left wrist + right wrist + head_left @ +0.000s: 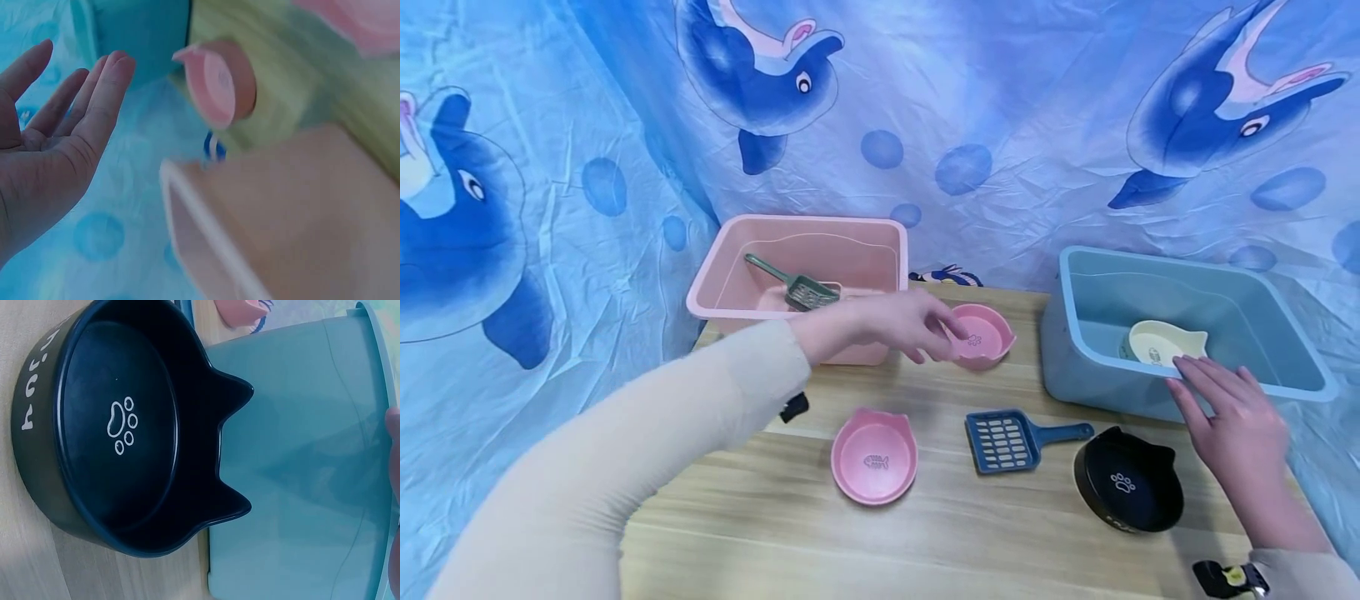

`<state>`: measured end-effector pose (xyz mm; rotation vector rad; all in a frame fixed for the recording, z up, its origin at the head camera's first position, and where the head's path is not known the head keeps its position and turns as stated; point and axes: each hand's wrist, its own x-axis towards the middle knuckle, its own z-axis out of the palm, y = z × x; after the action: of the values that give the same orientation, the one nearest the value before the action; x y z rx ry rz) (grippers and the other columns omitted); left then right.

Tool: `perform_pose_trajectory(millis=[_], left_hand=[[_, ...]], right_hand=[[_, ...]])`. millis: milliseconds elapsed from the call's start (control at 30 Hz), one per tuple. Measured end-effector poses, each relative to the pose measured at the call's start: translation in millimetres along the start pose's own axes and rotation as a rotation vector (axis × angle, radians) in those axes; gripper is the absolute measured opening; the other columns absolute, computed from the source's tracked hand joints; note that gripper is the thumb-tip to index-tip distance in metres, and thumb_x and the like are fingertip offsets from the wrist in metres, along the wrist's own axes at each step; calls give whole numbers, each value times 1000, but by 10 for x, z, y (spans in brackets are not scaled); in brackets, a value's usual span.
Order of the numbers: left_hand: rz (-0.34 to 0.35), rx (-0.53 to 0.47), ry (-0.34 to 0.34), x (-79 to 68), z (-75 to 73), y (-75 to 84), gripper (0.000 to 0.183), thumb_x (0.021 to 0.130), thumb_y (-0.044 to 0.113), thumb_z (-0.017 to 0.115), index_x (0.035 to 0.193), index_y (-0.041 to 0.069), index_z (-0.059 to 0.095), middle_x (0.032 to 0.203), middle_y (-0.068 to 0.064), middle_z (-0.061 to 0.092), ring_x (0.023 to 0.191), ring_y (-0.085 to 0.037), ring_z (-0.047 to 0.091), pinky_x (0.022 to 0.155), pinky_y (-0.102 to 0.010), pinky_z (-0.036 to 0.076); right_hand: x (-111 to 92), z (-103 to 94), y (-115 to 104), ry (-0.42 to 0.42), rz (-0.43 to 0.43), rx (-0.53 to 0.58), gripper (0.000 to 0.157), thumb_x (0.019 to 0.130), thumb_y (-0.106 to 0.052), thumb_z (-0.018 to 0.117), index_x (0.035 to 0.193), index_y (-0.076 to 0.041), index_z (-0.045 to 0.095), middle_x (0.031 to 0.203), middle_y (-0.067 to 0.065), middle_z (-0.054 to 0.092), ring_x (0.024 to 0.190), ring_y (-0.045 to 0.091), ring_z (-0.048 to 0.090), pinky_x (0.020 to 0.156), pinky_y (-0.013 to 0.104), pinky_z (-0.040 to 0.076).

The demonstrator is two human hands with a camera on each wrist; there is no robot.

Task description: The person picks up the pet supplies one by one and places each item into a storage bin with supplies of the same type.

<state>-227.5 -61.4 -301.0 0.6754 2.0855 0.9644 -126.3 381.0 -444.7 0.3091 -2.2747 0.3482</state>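
Observation:
In the head view my left hand (904, 323) hovers beside the right end of the pink bin (805, 315). Its fingertips overlap the edge of a pink cat-eared bowl (985, 327). The left wrist view shows that hand (69, 137) palm up to the camera, holding nothing, with the pink bowl (215, 81) apart from it. My right hand (1240, 421) has its fingers extended over the near rim of the blue bin (1056, 358). Just beyond those fingertips, inside the bin, a cream cat-eared bowl (1161, 340) leans; whether they touch it is unclear.
A green litter scoop (808, 292) lies in the pink bin. On the wooden table are a second pink bowl (874, 458), a blue slotted scoop (1006, 442) and a black cat-eared bowl (1127, 483), close to the blue bin. A dolphin-print curtain (1000, 100) hangs behind.

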Motion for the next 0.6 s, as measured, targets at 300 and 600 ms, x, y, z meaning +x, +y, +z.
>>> perform_pose_trajectory(millis=[300,600], left_hand=[[49,42,-35,706,482,-168,39,100,13,75,136,1,69,119,-10,77,96,-14,72,87,-33,63],[77,224,19,1130,761,-284,34,99,17,77,131,6,73,121,-6,76,105,-11,69,89,-18,54]], right_hand=[[-23,-15,25,4,14,-6,72,107,-66,48,127,-4,78,121,23,76,113,49,72,127,45,34],[-5,7,34,-1,16,-6,68,107,-64,49,131,-6,76,125,22,75,115,48,71,127,46,33]])
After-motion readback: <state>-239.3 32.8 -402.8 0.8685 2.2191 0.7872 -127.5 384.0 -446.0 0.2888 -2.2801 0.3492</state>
